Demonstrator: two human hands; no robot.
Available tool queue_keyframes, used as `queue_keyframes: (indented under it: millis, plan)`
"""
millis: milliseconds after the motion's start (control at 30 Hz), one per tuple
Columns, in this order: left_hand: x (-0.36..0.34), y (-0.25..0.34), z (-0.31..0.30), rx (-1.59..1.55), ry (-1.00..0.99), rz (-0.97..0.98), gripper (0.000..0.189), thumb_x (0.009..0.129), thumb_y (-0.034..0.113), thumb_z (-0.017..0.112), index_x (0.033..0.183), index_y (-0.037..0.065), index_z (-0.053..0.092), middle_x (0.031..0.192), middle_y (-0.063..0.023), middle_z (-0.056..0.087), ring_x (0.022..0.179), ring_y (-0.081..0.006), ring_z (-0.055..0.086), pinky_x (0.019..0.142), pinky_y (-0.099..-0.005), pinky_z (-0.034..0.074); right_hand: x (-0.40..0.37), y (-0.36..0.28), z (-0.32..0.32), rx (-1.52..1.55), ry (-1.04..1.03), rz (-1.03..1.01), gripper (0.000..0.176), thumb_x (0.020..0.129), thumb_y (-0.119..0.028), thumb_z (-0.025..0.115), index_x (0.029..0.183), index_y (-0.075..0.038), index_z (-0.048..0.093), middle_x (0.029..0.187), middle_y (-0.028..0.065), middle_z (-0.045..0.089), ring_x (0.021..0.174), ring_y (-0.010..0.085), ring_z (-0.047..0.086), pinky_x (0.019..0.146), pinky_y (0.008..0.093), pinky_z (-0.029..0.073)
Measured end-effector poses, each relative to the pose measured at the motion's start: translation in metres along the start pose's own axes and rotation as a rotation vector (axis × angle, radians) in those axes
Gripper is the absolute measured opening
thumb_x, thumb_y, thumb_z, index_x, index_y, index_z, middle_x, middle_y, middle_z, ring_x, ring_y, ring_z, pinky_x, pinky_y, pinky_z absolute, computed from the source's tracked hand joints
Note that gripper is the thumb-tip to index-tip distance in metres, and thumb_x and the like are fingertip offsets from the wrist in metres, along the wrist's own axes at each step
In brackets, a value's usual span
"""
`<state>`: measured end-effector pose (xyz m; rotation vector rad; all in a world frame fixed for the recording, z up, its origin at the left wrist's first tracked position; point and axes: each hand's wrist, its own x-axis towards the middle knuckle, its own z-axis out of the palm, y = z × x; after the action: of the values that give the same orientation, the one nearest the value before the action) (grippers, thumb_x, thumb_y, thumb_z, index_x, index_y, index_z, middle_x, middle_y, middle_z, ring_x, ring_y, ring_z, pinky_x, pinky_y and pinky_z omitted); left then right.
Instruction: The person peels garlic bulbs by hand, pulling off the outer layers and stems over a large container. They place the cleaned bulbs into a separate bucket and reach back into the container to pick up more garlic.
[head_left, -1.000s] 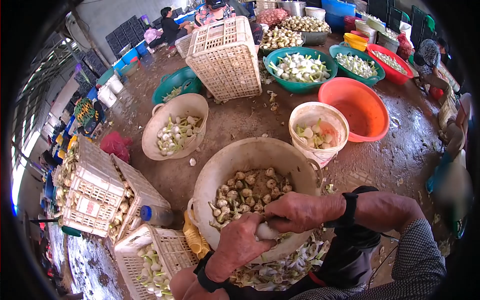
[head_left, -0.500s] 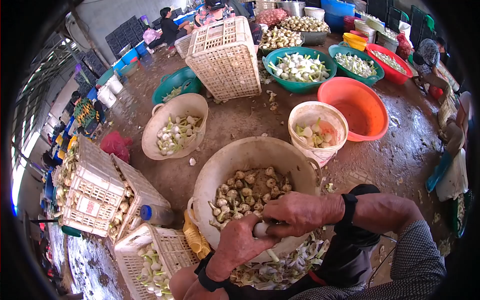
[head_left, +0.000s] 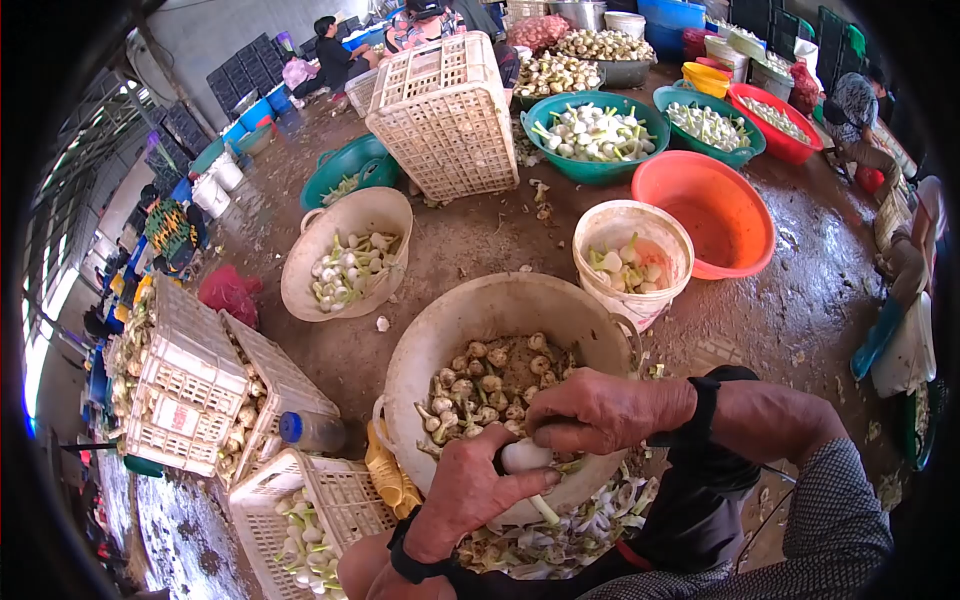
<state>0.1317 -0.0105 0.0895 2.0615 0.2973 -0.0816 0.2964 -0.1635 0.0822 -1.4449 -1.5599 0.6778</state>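
Over the near rim of a large pale tub (head_left: 450, 330), my left hand (head_left: 473, 492) is closed round a white garlic bulb (head_left: 526, 457) whose green stem points down. My right hand (head_left: 600, 410) touches the bulb's upper side with its fingers pinched together; anything between those fingertips is hidden. Unpeeled brownish garlic bulbs (head_left: 485, 385) lie inside the tub. Loose peelings (head_left: 575, 535) are heaped below my hands, between the tub and my legs.
A white bucket (head_left: 632, 262) with bulbs and an orange basin (head_left: 703, 215) stand beyond the tub. A crate of peeled garlic (head_left: 265, 500), a capped bottle (head_left: 312, 430) and stacked crates (head_left: 190, 390) are at the left. Other people sit farther off.
My right hand has shifted slightly up and away from my left, uncovering more of the white bulb. The whole view has moved a little.
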Motion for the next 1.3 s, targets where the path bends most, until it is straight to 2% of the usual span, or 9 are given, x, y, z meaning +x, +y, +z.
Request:
queue_keyframes:
  millis: [467,567,633,700,867,1000,1067,1133,1300]
  plan:
    - [-0.020,0.028,-0.021,-0.248,-0.052,0.043,0.045,0.070,0.026,0.085,0.100,0.000,0.066,0.085,-0.0054,0.067,0.080,-0.0124,0.063,0.072,-0.0280,0.050,0.003,0.011,-0.001,-0.261,0.149,-0.061,0.016,0.084,-0.012,0.062,0.079,-0.002,0.052,0.070,0.0191,0.058,0.067,0.0415,0.059,0.059,0.0476,0.047]
    - [-0.046,0.025,-0.050,-0.383,0.153,0.012,0.053,0.055,0.014,0.085,0.103,0.003,0.065,0.094,-0.0066,0.068,0.084,-0.0142,0.065,0.078,-0.0287,0.052,-0.002,0.011,-0.003,-0.271,0.003,0.012,0.016,0.083,-0.014,0.062,0.079,-0.001,0.053,0.069,0.0201,0.058,0.069,0.0421,0.059,0.060,0.0482,0.047]
    - [-0.075,0.033,-0.068,-0.423,0.476,-0.042,0.052,0.057,0.012,0.067,0.107,-0.001,0.062,0.090,-0.0098,0.067,0.076,-0.0169,0.065,0.064,-0.0278,0.054,-0.006,0.010,-0.001,-0.269,-0.108,0.066,0.016,0.084,-0.015,0.061,0.079,-0.001,0.054,0.069,0.0206,0.058,0.070,0.0422,0.059,0.060,0.0481,0.047]
    - [-0.108,0.044,-0.090,-0.421,0.644,0.002,0.055,0.058,0.010,0.073,0.110,-0.002,0.061,0.090,-0.0091,0.066,0.082,-0.0170,0.064,0.075,-0.0279,0.053,-0.008,0.010,0.000,-0.234,-0.256,0.047,0.018,0.085,-0.017,0.061,0.083,0.000,0.057,0.070,0.0224,0.058,0.070,0.0405,0.061,0.063,0.0468,0.048]
    - [-0.195,-0.010,-0.154,0.394,0.596,-0.446,0.058,0.065,0.018,0.078,0.113,-0.005,0.058,0.096,-0.0108,0.065,0.087,-0.0230,0.062,0.080,-0.0345,0.049,-0.008,-0.006,-0.004,-0.071,-0.560,0.123,0.019,0.087,-0.018,0.060,0.087,0.001,0.061,0.070,0.0220,0.059,0.070,0.0363,0.062,0.065,0.0449,0.048]
    - [-0.223,-0.027,-0.149,0.377,0.629,-0.511,0.058,0.068,0.020,0.079,0.115,-0.006,0.057,0.100,-0.0133,0.065,0.092,-0.0230,0.061,0.082,-0.0337,0.048,-0.015,0.001,0.000,0.043,-0.425,0.007,0.020,0.094,-0.018,0.055,0.087,0.000,0.058,0.075,0.0151,0.062,0.069,0.0316,0.060,0.067,0.0430,0.047]
    - [-0.205,-0.007,-0.124,-0.108,0.716,-0.240,0.060,0.071,0.026,0.080,0.115,-0.006,0.057,0.100,-0.0151,0.065,0.091,-0.0236,0.062,0.084,-0.0343,0.048,-0.011,0.000,0.002,0.081,-0.427,-0.004,0.022,0.095,-0.019,0.054,0.085,0.000,0.057,0.074,0.0139,0.061,0.069,0.0305,0.059,0.067,0.0432,0.047]
    - [-0.183,0.001,-0.113,-0.213,0.651,-0.077,0.060,0.075,0.027,0.076,0.120,-0.006,0.056,0.104,-0.0177,0.066,0.095,-0.0260,0.063,0.088,-0.0367,0.048,-0.003,-0.004,0.003,0.218,-0.767,0.244,0.021,0.094,-0.018,0.055,0.086,0.001,0.058,0.075,0.0134,0.062,0.070,0.0294,0.060,0.067,0.0420,0.047]
    - [-0.110,0.019,-0.089,-0.532,0.473,0.306,0.059,0.078,0.030,0.074,0.117,-0.010,0.055,0.102,-0.0227,0.065,0.090,-0.0315,0.066,0.078,-0.0414,0.054,-0.001,0.012,0.029,-0.039,-0.605,0.148,0.021,0.090,-0.018,0.055,0.083,0.002,0.059,0.075,0.0183,0.062,0.069,0.0326,0.061,0.065,0.0426,0.048]
